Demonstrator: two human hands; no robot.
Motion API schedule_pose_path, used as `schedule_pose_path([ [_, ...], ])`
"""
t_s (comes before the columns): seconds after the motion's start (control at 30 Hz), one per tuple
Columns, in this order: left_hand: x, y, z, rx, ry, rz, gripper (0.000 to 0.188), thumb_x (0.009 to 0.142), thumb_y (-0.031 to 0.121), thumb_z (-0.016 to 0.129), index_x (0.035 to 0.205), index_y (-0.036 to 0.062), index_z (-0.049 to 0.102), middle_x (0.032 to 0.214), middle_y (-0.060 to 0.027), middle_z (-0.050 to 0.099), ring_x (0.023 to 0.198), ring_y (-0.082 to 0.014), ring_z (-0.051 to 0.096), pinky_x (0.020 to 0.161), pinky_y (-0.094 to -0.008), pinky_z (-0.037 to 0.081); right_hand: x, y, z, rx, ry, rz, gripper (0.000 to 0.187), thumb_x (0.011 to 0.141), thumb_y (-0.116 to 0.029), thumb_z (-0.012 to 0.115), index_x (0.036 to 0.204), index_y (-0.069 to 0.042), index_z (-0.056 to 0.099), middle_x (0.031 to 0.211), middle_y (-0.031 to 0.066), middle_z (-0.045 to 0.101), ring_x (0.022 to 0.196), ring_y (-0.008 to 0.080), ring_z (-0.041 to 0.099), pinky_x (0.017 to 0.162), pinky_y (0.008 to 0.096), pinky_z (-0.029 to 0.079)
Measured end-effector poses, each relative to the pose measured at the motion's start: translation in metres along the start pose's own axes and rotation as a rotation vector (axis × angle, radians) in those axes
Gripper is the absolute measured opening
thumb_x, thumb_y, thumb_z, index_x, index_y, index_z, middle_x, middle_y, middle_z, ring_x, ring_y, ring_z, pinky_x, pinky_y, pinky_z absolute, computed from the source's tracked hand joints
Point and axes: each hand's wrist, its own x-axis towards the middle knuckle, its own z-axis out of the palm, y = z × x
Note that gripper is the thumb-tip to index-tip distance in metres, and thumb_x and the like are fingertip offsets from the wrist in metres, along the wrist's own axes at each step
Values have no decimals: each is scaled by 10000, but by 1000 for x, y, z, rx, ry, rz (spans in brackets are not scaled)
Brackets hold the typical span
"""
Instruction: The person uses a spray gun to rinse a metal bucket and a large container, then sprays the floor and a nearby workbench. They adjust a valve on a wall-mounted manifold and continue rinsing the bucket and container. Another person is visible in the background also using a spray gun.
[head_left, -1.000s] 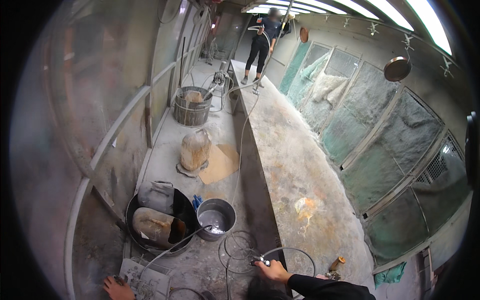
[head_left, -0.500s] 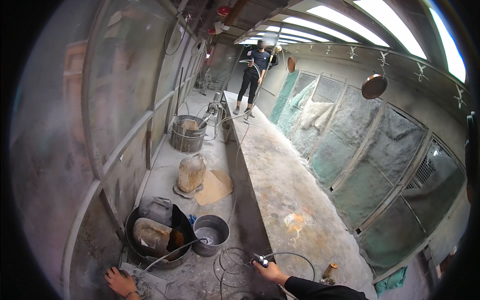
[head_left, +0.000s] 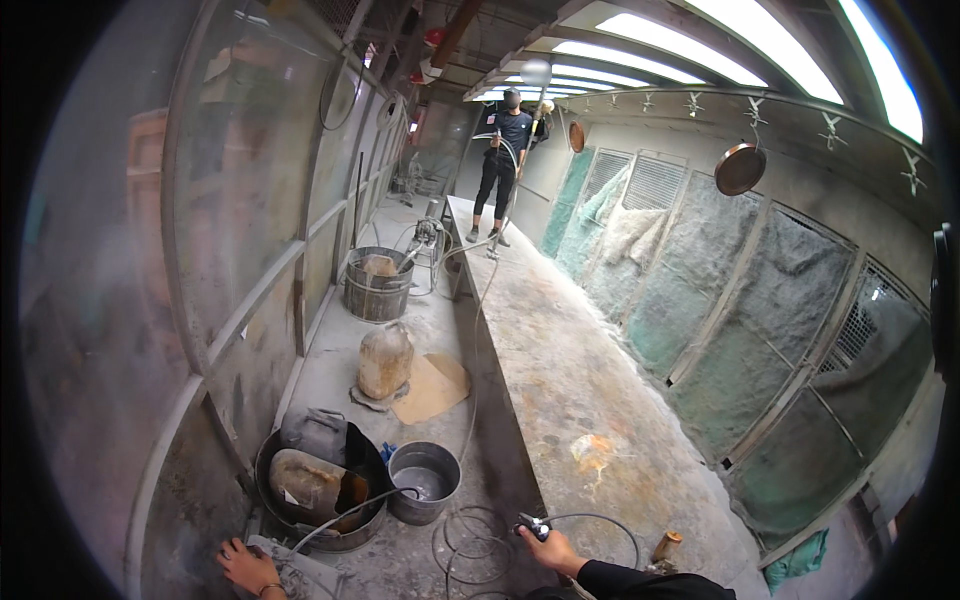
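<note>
Right hand [head_left: 556,549] fingers clamped on small metal spray gun [head_left: 531,526] with coiled hose, low over dusty concrete floor. Left hand [head_left: 246,565] flat, fingers spread, on crusted grey slab [head_left: 300,575] beside round black tub [head_left: 345,490].

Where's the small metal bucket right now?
In the head view the small metal bucket stands on the floor at lower centre, just right of the wide black tub, ahead of and between both hands.
</note>
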Motion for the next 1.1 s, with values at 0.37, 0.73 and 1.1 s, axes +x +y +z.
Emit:
schedule_pose_path([
  [0.37, 40, -26, 7, 135, -16, 132, 317, 913, 269, 762, 1147, 65, 698, 1267, -126, 680, 1176, -347, 646, 960, -509, 540, -5, -19, -25, 116, 107, 98, 751, 980, -729, 623, 794, -12, 745, 716, 112, 725, 739, 255, 737, 694, 423, 553],
  [0.73, 57, -33, 57, 20, 24, 152, 294, 983, 244, 659, 1154, 7, 683, 1332, -211, 657, 1204, -400, 622, 983, -490, 543, -82, 34, 5, 203, 14, 291, 629, 988, -665, 678, 814, -65, 743, 732, 38, 694, 681, 153, 651, 623, 355, 503],
  [1.1, 59, -44, 31, 0, 79, 217, 263, 945, 245, 724, 1095, 37, 665, 1179, -142, 666, 1150, -365, 635, 956, -488, 554, -111, -5, -66, 852, 521, 199, 605, 1070, -623, 565, 797, -90, 646, 660, -25, 577, 496, 77, 462, 487, 297, 338],
])
